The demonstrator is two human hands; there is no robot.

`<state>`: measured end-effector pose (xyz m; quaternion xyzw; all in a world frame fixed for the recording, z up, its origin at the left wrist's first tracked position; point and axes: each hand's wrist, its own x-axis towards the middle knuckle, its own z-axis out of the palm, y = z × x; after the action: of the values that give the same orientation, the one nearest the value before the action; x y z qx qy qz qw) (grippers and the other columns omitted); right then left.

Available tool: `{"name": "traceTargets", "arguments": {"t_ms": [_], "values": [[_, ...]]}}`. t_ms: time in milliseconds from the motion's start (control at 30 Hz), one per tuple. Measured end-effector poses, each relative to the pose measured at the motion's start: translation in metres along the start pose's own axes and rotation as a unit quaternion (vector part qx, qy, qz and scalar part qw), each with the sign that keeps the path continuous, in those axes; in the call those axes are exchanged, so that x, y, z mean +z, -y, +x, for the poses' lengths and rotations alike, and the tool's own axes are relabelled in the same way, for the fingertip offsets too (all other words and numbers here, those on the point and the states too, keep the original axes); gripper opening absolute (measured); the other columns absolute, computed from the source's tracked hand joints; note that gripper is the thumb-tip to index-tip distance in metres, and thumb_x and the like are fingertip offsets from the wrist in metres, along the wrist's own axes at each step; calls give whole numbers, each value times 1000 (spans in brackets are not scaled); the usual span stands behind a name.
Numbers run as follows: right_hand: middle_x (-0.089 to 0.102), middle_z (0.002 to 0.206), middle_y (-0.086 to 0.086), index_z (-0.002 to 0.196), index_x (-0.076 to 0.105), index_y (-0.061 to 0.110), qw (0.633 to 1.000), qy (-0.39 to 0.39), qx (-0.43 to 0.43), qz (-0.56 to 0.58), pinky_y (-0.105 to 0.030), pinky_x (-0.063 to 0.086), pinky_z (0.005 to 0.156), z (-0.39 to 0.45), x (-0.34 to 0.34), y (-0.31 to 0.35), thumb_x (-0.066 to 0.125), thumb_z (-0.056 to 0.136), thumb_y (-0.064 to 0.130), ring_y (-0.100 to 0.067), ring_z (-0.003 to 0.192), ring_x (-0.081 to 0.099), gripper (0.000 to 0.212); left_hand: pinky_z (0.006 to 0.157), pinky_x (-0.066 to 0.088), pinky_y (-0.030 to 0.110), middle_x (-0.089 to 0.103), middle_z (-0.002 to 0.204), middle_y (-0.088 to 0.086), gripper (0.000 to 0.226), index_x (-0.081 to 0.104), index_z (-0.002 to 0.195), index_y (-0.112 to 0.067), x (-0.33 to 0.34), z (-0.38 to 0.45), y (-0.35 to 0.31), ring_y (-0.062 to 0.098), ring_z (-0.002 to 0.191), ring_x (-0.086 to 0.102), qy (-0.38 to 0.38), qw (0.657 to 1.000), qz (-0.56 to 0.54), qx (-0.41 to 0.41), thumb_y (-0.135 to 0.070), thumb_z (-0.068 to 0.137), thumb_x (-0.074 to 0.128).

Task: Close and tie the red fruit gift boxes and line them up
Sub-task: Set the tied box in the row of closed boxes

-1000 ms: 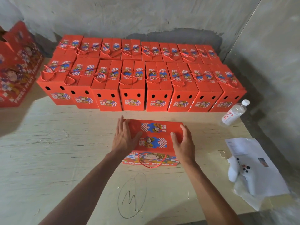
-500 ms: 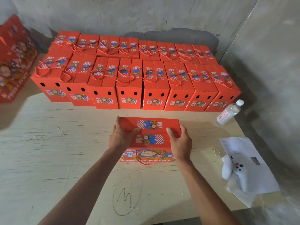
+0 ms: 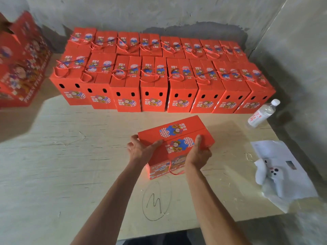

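Red gift box (image 3: pixel 177 138), centre table (image 3: pixel 70 156): flaps shut, cord loop untied; left hand (image 3: pixel 139 151) and right hand (image 3: pixel 198 154) curled around its ends, steadying it. 2 finished rows (image 3: pixel 159 82) at 12 o'clock

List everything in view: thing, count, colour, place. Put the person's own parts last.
held box: one, red, table centre, lifted askew, flaps closed, cord hanging loose in front
lined-up boxes: sixteen, red, two rows of eight at the back of the table, cords across the tops
large open box: one, red, far left
water bottle: one, clear, white cap, right of the front row
paper sheet: one, white, right table edge
white controller: one, on the paper
table: one, pale wood, with a pen scribble near the front
left hand: grips the box's left end
right hand: grips its right side
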<state>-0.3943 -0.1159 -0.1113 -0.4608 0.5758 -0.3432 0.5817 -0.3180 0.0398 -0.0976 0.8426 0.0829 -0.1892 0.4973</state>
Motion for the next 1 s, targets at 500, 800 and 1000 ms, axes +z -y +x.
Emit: {"name": "traceTargets", "arguments": {"t_ms": [500, 800, 1000], "values": [[65, 59, 10, 58, 64, 19, 939, 225, -74, -249, -30, 47, 61, -60, 73, -2, 71, 67, 82, -18, 68, 65, 65, 74, 56, 33, 72, 93, 4, 61, 72, 85, -17, -96, -6, 45, 21, 87, 69, 38, 995, 67, -57, -73, 62, 81], [63, 66, -5, 65, 55, 11, 842, 302, -218, -391, -29, 38, 52, -81, 81, 14, 60, 91, 66, -26, 61, 61, 61, 89, 61, 49, 74, 113, 10, 59, 65, 120, -9, -112, 22, 25, 29, 98, 74, 111, 979, -169, -28, -39, 75, 90], [42, 46, 7, 58, 41, 18, 775, 427, -337, -322, -29, 33, 47, -109, 101, 59, 66, 92, 47, -13, 45, 43, 51, 64, 56, 36, 70, 70, 0, 31, 66, 85, -1, -116, 27, -22, 13, 63, 64, -127, 966, -194, 114, -29, 97, 66]]}}
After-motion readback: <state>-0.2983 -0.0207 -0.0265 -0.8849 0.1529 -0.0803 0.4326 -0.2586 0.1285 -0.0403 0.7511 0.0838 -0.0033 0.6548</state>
